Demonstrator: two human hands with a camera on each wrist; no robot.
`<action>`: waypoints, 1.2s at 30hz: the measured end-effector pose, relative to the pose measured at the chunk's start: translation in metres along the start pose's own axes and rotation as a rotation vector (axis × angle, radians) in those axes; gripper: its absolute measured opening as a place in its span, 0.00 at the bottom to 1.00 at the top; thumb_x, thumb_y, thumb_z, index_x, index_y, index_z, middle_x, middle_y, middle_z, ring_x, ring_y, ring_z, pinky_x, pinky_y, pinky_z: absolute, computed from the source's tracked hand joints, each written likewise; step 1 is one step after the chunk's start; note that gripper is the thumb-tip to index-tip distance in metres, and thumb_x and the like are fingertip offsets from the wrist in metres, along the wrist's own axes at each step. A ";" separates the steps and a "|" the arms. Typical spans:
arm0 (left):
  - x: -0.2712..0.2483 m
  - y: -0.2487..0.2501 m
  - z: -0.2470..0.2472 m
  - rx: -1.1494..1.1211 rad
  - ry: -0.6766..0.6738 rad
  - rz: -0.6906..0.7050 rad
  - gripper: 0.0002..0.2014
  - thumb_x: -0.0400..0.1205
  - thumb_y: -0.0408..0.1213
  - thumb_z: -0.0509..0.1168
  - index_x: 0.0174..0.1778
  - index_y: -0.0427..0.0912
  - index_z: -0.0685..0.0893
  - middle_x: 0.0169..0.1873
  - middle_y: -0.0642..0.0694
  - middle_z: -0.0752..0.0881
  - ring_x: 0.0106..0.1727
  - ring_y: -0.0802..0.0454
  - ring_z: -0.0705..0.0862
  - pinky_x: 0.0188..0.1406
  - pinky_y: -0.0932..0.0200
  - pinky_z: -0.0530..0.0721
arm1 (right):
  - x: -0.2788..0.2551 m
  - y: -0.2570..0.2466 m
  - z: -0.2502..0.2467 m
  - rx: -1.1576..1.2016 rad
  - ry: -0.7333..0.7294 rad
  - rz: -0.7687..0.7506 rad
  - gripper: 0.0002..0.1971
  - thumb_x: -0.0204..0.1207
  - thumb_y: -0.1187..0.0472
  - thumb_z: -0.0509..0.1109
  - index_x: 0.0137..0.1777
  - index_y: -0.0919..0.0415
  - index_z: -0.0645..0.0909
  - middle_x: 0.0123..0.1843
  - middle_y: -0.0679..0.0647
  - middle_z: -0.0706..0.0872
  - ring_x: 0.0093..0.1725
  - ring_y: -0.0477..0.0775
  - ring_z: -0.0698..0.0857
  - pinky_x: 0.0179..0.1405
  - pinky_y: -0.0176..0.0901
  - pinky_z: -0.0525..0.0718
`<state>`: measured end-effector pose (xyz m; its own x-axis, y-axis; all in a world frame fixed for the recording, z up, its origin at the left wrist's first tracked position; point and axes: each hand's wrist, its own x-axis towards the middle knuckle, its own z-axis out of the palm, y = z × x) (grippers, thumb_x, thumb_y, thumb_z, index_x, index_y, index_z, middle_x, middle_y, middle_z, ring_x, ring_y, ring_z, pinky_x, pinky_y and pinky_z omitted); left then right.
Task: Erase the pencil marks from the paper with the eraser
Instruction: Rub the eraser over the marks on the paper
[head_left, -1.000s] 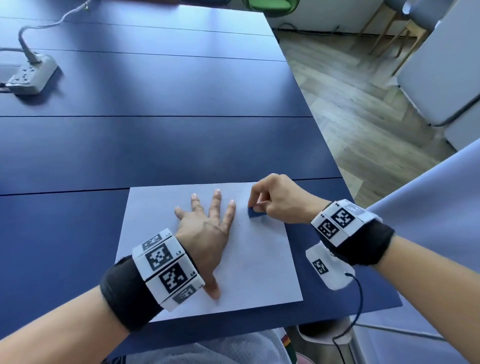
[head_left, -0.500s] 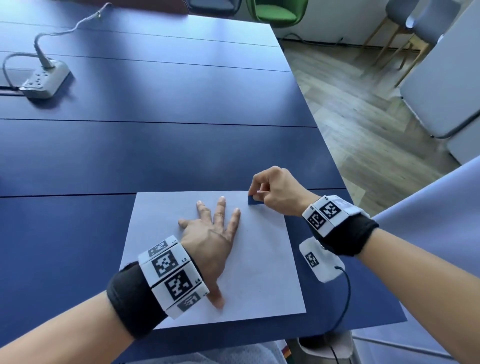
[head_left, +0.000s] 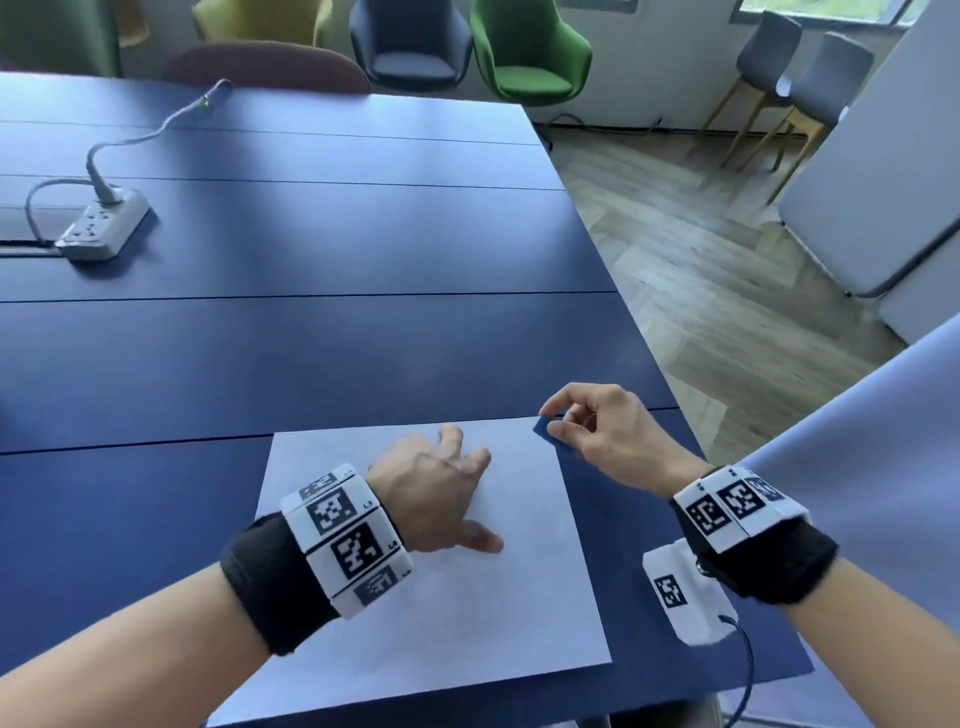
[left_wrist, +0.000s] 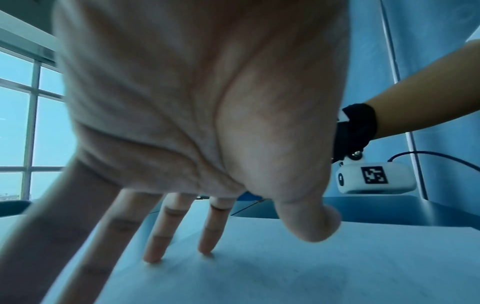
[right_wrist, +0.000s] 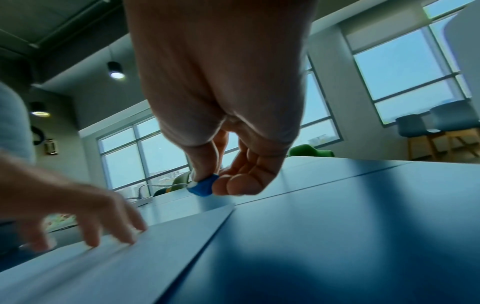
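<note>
A white sheet of paper lies on the dark blue table near its front edge. My left hand stands on the sheet on straight, spread fingertips with the palm raised off it. My right hand pinches a small blue eraser between thumb and fingers at the sheet's far right corner. In the right wrist view the eraser hangs just above that corner, held by my right hand. Pencil marks are too faint to make out.
A white power strip with its cable lies at the table's far left. Green and dark chairs stand beyond the far edge. The table's right edge runs close past my right hand, with wooden floor beyond.
My right hand has carried the eraser from mid-sheet to the far right corner. My left hand has risen from flat onto its fingertips. The head view has tilted upward.
</note>
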<state>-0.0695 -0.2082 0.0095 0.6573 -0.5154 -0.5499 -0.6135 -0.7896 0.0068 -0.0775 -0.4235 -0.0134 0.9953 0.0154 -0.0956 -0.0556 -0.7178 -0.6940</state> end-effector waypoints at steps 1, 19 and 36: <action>0.003 -0.001 -0.006 0.037 0.031 0.015 0.37 0.77 0.69 0.61 0.70 0.42 0.68 0.66 0.40 0.70 0.50 0.41 0.76 0.45 0.52 0.73 | 0.001 -0.002 0.004 -0.027 -0.016 -0.018 0.04 0.78 0.60 0.70 0.49 0.52 0.85 0.32 0.48 0.83 0.30 0.41 0.78 0.37 0.32 0.78; 0.052 -0.028 -0.023 0.102 -0.038 0.158 0.54 0.68 0.67 0.73 0.80 0.77 0.40 0.86 0.45 0.39 0.84 0.28 0.49 0.63 0.44 0.75 | 0.015 -0.003 0.008 -0.183 -0.076 -0.111 0.04 0.74 0.63 0.74 0.47 0.57 0.88 0.37 0.46 0.84 0.37 0.43 0.82 0.41 0.33 0.77; 0.050 -0.037 -0.017 -0.049 -0.181 0.089 0.62 0.60 0.62 0.81 0.66 0.91 0.31 0.79 0.64 0.24 0.82 0.32 0.28 0.67 0.11 0.56 | 0.014 -0.014 0.009 -0.284 -0.267 -0.193 0.04 0.75 0.65 0.72 0.45 0.56 0.87 0.36 0.41 0.75 0.35 0.39 0.78 0.37 0.27 0.75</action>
<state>-0.0064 -0.2105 -0.0043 0.5088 -0.5193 -0.6866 -0.6407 -0.7611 0.1008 -0.0634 -0.4069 -0.0113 0.9278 0.3209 -0.1903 0.1910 -0.8467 -0.4966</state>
